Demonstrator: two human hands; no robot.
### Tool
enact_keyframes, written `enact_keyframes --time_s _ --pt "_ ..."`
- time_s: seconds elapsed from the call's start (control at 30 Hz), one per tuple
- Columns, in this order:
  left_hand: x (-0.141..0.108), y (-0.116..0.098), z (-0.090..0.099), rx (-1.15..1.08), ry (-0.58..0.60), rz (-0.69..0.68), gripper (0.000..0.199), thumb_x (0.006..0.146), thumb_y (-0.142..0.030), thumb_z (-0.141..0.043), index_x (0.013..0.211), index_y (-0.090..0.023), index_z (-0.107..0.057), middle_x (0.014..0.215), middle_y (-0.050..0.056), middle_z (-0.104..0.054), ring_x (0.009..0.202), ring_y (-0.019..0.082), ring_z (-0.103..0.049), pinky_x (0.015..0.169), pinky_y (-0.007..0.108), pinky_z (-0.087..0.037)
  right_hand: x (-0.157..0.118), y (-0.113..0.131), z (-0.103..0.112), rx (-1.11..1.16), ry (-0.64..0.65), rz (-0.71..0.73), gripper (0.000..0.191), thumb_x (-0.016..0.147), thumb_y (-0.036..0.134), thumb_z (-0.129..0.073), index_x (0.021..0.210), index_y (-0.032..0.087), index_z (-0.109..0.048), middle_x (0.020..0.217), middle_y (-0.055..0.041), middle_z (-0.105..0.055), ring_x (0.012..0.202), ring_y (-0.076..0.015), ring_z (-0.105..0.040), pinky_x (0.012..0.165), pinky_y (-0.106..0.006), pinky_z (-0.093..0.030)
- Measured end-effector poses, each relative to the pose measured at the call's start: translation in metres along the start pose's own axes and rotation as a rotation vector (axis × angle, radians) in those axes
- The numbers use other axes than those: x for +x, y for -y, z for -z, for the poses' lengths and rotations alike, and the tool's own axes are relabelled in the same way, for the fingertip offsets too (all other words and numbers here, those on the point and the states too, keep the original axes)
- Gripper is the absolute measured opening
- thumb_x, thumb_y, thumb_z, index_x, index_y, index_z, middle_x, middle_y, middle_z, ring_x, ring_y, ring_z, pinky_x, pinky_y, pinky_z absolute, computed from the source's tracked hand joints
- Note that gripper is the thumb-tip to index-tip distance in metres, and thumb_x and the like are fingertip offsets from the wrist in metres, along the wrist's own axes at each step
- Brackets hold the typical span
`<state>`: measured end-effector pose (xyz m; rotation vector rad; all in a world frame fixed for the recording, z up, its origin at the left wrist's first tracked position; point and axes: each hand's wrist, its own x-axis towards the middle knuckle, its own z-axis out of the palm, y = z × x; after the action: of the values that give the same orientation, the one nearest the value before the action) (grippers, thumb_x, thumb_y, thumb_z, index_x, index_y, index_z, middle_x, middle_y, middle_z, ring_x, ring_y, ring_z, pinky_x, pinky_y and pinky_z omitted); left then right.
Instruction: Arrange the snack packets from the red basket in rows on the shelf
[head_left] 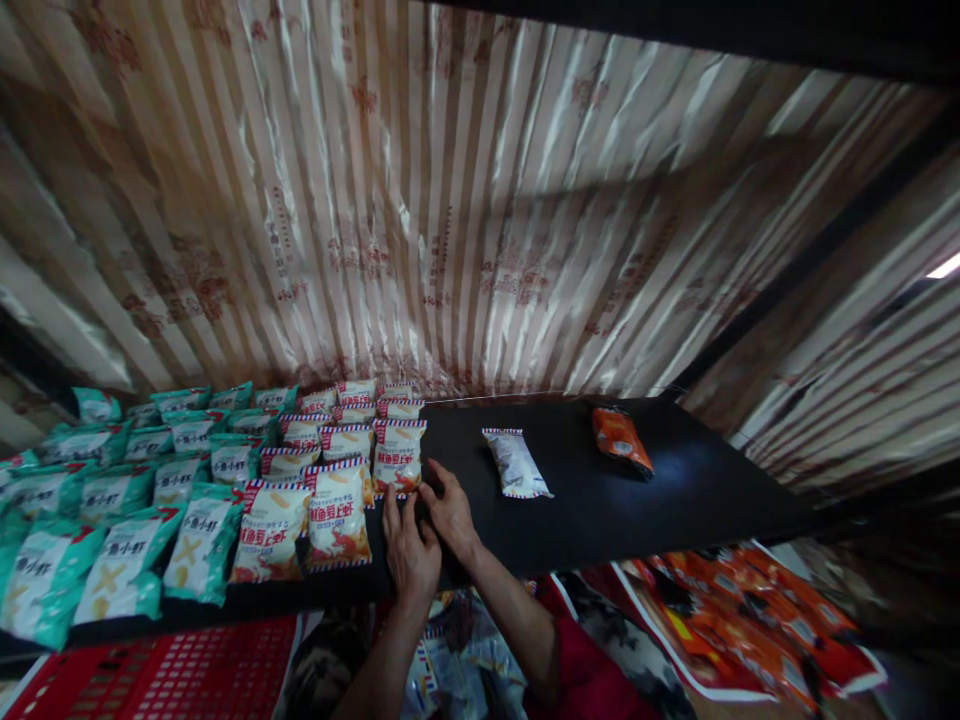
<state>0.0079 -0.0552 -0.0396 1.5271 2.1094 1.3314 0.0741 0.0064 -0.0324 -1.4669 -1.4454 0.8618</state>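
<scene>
Both hands meet at the right end of the rows of white snack bags (pixel 339 515) with red print and striped edges, on a black shelf (pixel 465 440). My left hand (pixel 411 550) rests near the shelf's front, fingers pointing away and slightly apart. My right hand (pixel 448 508) lies just right of it, fingers spread, its fingertips at the lower edge of a white bag (pixel 398 456). Neither hand visibly holds anything. Farther right a single silvery-white bag (pixel 517 463) lies on the shelf.
Teal bags (pixel 124 560) stand in rows at the left. An orange bag (pixel 622 441) lies toward the shelf's right end. Below are a red basket (pixel 217 665), more bags (pixel 469 660) and a box of orange packets (pixel 750 620). A striped curtain (pixel 465 200) hangs behind.
</scene>
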Motion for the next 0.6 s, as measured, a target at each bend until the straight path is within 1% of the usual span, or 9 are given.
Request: enact_keyframes --time_s 0.07,0.13,0.2,0.27,0.37,0.43,0.53,0.57,0.6 --pt "-0.001 0.0 0.004 -0.001 -0.022 -0.025 0.038 0.074 -0.006 -0.042 0.107 -0.017 -0.059 0.137 0.01 -0.042 0.127 0.026 -0.037 0.105 0.044 -0.035 -0.007 -0.001 0.005 -0.006 -0.016 -0.013 0.045 0.073 0.027 -0.053 0.116 0.015 -0.059 0.115 -0.0113 -0.062 0.1 -0.0212 -0.06 0.088 -0.035 -0.049" --pt "-0.003 -0.001 0.008 -0.014 -0.036 -0.059 0.035 0.074 -0.007 -0.041 0.102 -0.018 -0.061 0.129 0.01 -0.049 0.121 0.025 -0.044 0.102 0.043 -0.038 -0.017 -0.001 0.011 0.003 -0.051 -0.017 0.04 0.075 0.029 -0.051 0.111 0.016 -0.061 0.112 -0.0104 -0.064 0.098 -0.0209 -0.061 0.088 -0.035 -0.049" --pt "-0.008 -0.001 0.011 -0.044 -0.023 -0.114 0.033 0.075 -0.007 -0.039 0.097 -0.018 -0.062 0.115 0.009 -0.058 0.109 0.023 -0.052 0.096 0.041 -0.043 -0.029 0.0 0.017 0.041 -0.085 -0.014 0.035 0.077 0.032 -0.05 0.106 0.017 -0.063 0.108 -0.0099 -0.066 0.098 -0.0211 -0.062 0.088 -0.036 -0.049" --pt "-0.015 -0.001 0.014 -0.084 0.012 -0.183 0.033 0.075 -0.008 -0.037 0.092 -0.018 -0.063 0.099 0.008 -0.064 0.098 0.02 -0.058 0.089 0.037 -0.048 -0.044 0.002 0.025 0.114 -0.094 -0.014 0.034 0.079 0.035 -0.049 0.103 0.017 -0.063 0.104 -0.0099 -0.067 0.095 -0.021 -0.063 0.087 -0.036 -0.049" --pt "-0.03 -0.004 0.017 -0.146 0.093 -0.28 0.031 0.078 -0.009 -0.033 0.083 -0.02 -0.062 0.086 0.006 -0.065 0.086 0.017 -0.061 0.079 0.03 -0.05 -0.071 0.001 0.039 0.219 -0.081 -0.037 0.033 0.081 0.041 -0.048 0.1 0.017 -0.063 0.099 -0.0099 -0.068 0.091 -0.021 -0.064 0.083 -0.033 -0.051" --pt "-0.042 -0.005 0.019 -0.176 0.166 -0.345 0.031 0.082 -0.011 -0.033 0.079 -0.02 -0.062 0.081 0.005 -0.064 0.081 0.015 -0.061 0.075 0.026 -0.05 -0.093 -0.005 0.05 0.228 -0.11 -0.069 0.036 0.08 0.045 -0.048 0.097 0.017 -0.063 0.093 -0.0101 -0.069 0.087 -0.0216 -0.065 0.079 -0.032 -0.052" --pt "-0.061 -0.007 0.021 -0.182 0.298 -0.438 0.033 0.084 -0.012 -0.031 0.075 -0.02 -0.062 0.078 0.005 -0.063 0.077 0.014 -0.061 0.073 0.023 -0.048 -0.129 -0.027 0.071 0.106 -0.154 -0.113 0.037 0.08 0.047 -0.046 0.093 0.017 -0.064 0.087 -0.0095 -0.07 0.083 -0.0223 -0.065 0.076 -0.031 -0.051" --pt "-0.068 -0.007 0.021 -0.17 0.354 -0.458 0.034 0.084 -0.011 -0.031 0.074 -0.02 -0.062 0.079 0.005 -0.063 0.077 0.014 -0.061 0.073 0.023 -0.047 -0.141 -0.038 0.079 0.044 -0.139 -0.118 0.036 0.081 0.046 -0.043 0.09 0.018 -0.065 0.087 -0.0088 -0.07 0.083 -0.022 -0.065 0.077 -0.03 -0.05" --pt "-0.075 -0.007 0.022 -0.15 0.42 -0.472 0.034 0.083 -0.01 -0.03 0.074 -0.02 -0.062 0.079 0.005 -0.064 0.078 0.014 -0.061 0.073 0.023 -0.047 -0.154 -0.05 0.086 -0.021 -0.072 -0.132 0.035 0.082 0.043 -0.04 0.086 0.019 -0.066 0.085 -0.0079 -0.07 0.082 -0.0216 -0.065 0.077 -0.03 -0.049"
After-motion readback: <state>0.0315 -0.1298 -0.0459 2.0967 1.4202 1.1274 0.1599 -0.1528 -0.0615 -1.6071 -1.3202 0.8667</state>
